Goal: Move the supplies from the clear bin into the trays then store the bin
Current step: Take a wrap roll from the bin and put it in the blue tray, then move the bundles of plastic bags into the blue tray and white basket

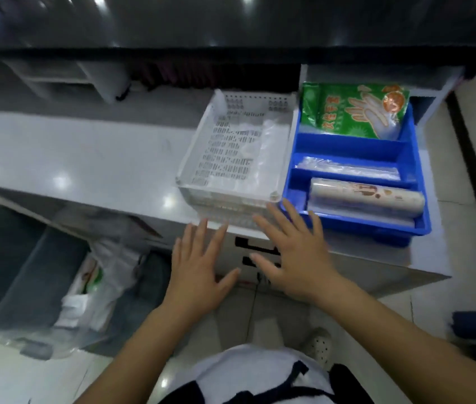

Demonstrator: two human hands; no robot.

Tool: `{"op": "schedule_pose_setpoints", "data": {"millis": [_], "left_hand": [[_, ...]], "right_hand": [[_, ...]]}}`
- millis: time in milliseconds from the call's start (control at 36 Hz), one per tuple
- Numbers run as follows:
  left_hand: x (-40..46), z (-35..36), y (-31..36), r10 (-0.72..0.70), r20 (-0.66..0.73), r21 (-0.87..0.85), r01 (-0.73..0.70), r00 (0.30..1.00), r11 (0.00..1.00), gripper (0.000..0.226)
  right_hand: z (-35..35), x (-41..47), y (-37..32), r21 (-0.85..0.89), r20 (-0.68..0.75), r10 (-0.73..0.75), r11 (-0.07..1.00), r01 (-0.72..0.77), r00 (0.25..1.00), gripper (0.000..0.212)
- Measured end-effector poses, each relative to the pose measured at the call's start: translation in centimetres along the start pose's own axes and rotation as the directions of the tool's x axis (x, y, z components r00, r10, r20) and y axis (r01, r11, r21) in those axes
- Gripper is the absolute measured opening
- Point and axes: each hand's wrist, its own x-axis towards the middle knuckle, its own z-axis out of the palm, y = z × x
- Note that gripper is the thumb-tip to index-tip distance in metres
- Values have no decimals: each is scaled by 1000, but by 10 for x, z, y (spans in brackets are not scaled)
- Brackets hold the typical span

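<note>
A: Where do the hands sit relative to the counter edge?

B: Both hover just in front of it, fingers spread and straight, holding nothing. The left hand (198, 268) is below the white perforated tray (232, 158); the right hand (295, 252) reaches near that tray's front right corner, just beside the blue tray (356, 147).

A: And open room?

B: The white counter (85, 158) lies bare to the left of the trays. The two trays sit side by side, the blue one's front at the counter's lip.

A: The clear bin?

B: The clear bin (41, 290) rests low at the left, below counter level, with white bags (91, 287) inside.

A: Any writing?

B: A green glove packet (353, 112) in the blue tray's back compartment shows a hand picture and yellow characters, too blurred to read. A printed roll (365, 195) lies in front.
</note>
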Motion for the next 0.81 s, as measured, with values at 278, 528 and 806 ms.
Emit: {"op": "schedule_pose_setpoints", "data": {"millis": [278,528,806], "left_hand": [[-135,27,-164,-355,15,-152,353,935,923,87],[-208,35,-242,-661,76,-326,645,746,691,88],[-222,49,-316,-814,234,-381,820,532,426,89]], "right_hand": [[137,3,-153,0,318,-64,998,68,946,80],[179,28,-244,-23,486,-210,967,253,848,78],[242,132,-305,-42,633,-264,927,372,728,73]]}}
